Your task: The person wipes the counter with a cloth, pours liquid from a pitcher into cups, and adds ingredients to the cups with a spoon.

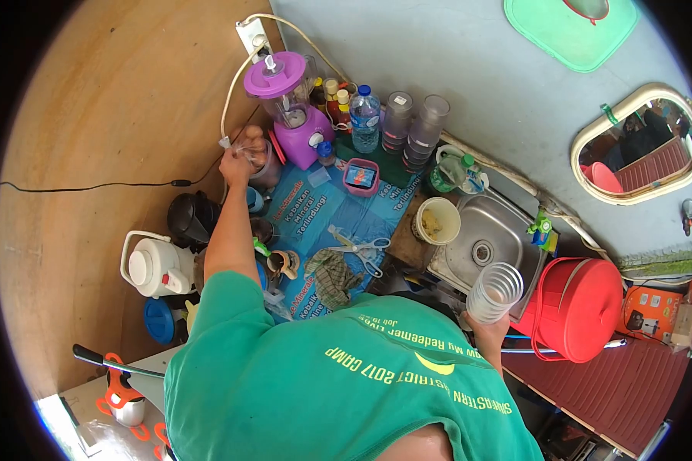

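My left hand (236, 167) reaches to the back left, fingers closed at the edge of a clear plastic bag of brown eggs (252, 144). The bag sits in a container beside the purple blender (300, 134). Low on the right, my right hand (490, 332) grips a stack of clear plastic cups (495, 293), held near the front of the sink (477, 219). Its fingers are partly hidden behind the cups. Scissors (361, 247) and a checked cloth (332, 275) lie on the blue table cover (300, 215) between my arms.
A white tub (436, 221) with yellowish contents stands by the sink. Tall stacked cups (427, 131) and a water bottle (365, 123) line the wall. On the right is a red bucket (584, 311); on the left, a white jug (155, 266). A cord (92, 186) crosses the wooden wall.
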{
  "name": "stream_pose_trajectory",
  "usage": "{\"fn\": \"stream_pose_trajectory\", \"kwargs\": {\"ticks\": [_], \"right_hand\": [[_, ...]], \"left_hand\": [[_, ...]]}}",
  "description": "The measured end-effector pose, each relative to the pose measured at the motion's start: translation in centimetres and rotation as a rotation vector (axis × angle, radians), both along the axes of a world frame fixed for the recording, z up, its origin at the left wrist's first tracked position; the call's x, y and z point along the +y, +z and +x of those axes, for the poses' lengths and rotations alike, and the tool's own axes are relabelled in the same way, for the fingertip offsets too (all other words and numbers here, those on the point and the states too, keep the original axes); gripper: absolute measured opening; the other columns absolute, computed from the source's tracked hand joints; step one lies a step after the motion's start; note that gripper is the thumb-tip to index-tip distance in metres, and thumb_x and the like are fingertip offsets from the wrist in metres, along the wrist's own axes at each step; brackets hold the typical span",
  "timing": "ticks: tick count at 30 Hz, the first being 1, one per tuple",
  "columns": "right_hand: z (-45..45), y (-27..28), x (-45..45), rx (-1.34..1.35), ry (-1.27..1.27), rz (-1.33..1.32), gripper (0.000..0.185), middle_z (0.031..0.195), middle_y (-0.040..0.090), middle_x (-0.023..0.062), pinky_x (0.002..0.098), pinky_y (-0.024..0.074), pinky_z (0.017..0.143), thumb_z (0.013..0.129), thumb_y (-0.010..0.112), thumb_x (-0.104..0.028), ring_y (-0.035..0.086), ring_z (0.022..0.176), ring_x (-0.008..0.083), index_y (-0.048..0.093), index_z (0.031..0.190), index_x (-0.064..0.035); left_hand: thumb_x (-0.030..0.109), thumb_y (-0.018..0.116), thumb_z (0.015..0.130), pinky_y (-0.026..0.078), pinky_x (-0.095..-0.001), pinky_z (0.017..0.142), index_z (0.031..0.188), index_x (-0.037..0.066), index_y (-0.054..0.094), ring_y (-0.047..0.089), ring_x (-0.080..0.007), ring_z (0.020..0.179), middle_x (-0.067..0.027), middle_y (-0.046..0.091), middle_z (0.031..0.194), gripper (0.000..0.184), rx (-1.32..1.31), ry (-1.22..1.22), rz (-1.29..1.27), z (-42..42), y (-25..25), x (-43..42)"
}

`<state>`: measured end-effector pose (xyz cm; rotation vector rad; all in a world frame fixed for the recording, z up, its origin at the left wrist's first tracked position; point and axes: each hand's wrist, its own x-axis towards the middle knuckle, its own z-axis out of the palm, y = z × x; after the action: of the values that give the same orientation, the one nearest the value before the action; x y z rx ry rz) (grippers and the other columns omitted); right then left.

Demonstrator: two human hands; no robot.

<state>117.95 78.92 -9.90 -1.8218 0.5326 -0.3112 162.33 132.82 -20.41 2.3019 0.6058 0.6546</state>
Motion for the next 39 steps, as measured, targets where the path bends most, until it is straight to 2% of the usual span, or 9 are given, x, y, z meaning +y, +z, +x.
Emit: {"fn": "stream_pose_trajectory", "kwargs": {"ticks": [11, 15, 18, 20, 23, 26, 30, 32, 39], "right_hand": [[-0.2, -1.0, 0.4, 0.016, 0.016, -0.032, 0.066, 0.109, 0.068, 0.0065, 0.0319, 0.0503, 0.09, 0.062, 0.087, -0.005, 0.065, 0.097, 0.0169, 0.058, 0.12, -0.0029], [-0.3, -0.5, 0.8, -0.015, 0.019, -0.025, 0.065, 0.11, 0.068, 0.0068, 0.0326, 0.0497, 0.092, 0.062, 0.087, -0.004, 0.065, 0.098, 0.0175, 0.058, 0.12, -0.0028], [-0.3, -0.2, 1.0, -0.024, 0.047, -0.049, 0.064, 0.111, 0.068, 0.0068, 0.0326, 0.0493, 0.093, 0.063, 0.087, -0.003, 0.065, 0.099, 0.0172, 0.058, 0.12, -0.0026], [-0.4, -0.3, 1.0, -0.022, 0.057, -0.048, 0.063, 0.112, 0.067, 0.0069, 0.0328, 0.049, 0.093, 0.063, 0.086, -0.002, 0.065, 0.101, 0.0171, 0.058, 0.12, -0.0024], [-0.5, -0.6, 1.2, -0.02, 0.063, -0.02, 0.062, 0.111, 0.067, 0.0068, 0.0328, 0.049, 0.093, 0.063, 0.086, -0.002, 0.065, 0.1, 0.0171, 0.058, 0.119, -0.0027], [-0.4, -1.0, 1.1, -0.005, 0.046, -0.005, 0.063, 0.111, 0.067, 0.0067, 0.0327, 0.049, 0.093, 0.063, 0.086, -0.003, 0.065, 0.1, 0.0173, 0.059, 0.12, -0.0032], [-0.4, -1.1, 1.2, 0.012, 0.056, -0.022, 0.065, 0.112, 0.068, 0.0067, 0.0328, 0.0491, 0.092, 0.063, 0.087, -0.005, 0.065, 0.1, 0.0175, 0.059, 0.121, -0.0033], [-0.5, -1.2, 1.2, 0.025, 0.061, -0.033, 0.065, 0.112, 0.068, 0.0067, 0.0329, 0.0492, 0.092, 0.063, 0.087, -0.005, 0.065, 0.1, 0.0176, 0.059, 0.121, -0.0032], [0.3, -1.0, 1.4, -0.013, 0.081, -0.033, 0.061, 0.111, 0.068, 0.0069, 0.0327, 0.0497, 0.091, 0.064, 0.087, -0.005, 0.065, 0.099, 0.0181, 0.06, 0.119, -0.0027]], "left_hand": [[0.019, 0.059, 0.081, 0.05, -0.0487, 0.09, 0.102, 0.006, 0.069, 0.063, -0.0443, 0.103, -0.026, 0.067, 0.103, 0.027, 0.201, -0.084, 0.065, 2.4, -1.4, 1.6], [0.02, 0.06, 0.078, 0.05, -0.048, 0.092, 0.103, 0.007, 0.07, 0.062, -0.0435, 0.106, -0.0253, 0.067, 0.104, 0.03, 0.237, -0.104, -0.002, 2.3, -1.2, 2.1], [0.019, 0.061, 0.077, 0.051, -0.0471, 0.087, 0.094, 0.007, 0.071, 0.065, -0.0413, 0.101, -0.0235, 0.069, 0.101, 0.023, 0.237, -0.059, 0.035, 1.8, -1.2, 1.8], [0.024, 0.064, 0.079, 0.051, -0.048, 0.091, 0.101, 0.01, 0.072, 0.064, -0.0405, 0.108, -0.0226, 0.068, 0.11, 0.028, 0.35, -0.048, 0.075, 0.7, 0.5, 1.0], [0.024, 0.067, 0.077, 0.051, -0.0482, 0.095, 0.111, 0.008, 0.071, 0.063, -0.0403, 0.112, -0.0219, 0.066, 0.118, 0.037, 0.492, -0.035, 0.113, -1.5, 4.1, -0.9], [0.026, 0.07, 0.078, 0.05, -0.0488, 0.096, 0.112, 0.008, 0.07, 0.062, -0.0392, 0.115, -0.0197, 0.065, 0.122, 0.039, 0.546, -0.033, 0.174, -0.9, 2.1, 0.6], [0.029, 0.071, 0.08, 0.049, -0.0483, 0.098, 0.114, 0.008, 0.069, 0.061, -0.0381, 0.118, -0.0179, 0.065, 0.124, 0.041, 0.554, 0.012, 0.162, -2.2, 4.4, -0.7], [0.031, 0.071, 0.08, 0.049, -0.0477, 0.099, 0.116, 0.008, 0.069, 0.06, -0.0372, 0.119, -0.0187, 0.064, 0.125, 0.042, 0.586, -0.045, 0.191, -2.4, 4.8, -0.9], [0.033, 0.071, 0.082, 0.049, -0.0481, 0.097, 0.12, 0.008, 0.067, 0.06, -0.0371, 0.119, -0.0195, 0.062, 0.128, 0.046, 0.62, -0.07, 0.22, -2.3, 3.1, -0.8]]}}
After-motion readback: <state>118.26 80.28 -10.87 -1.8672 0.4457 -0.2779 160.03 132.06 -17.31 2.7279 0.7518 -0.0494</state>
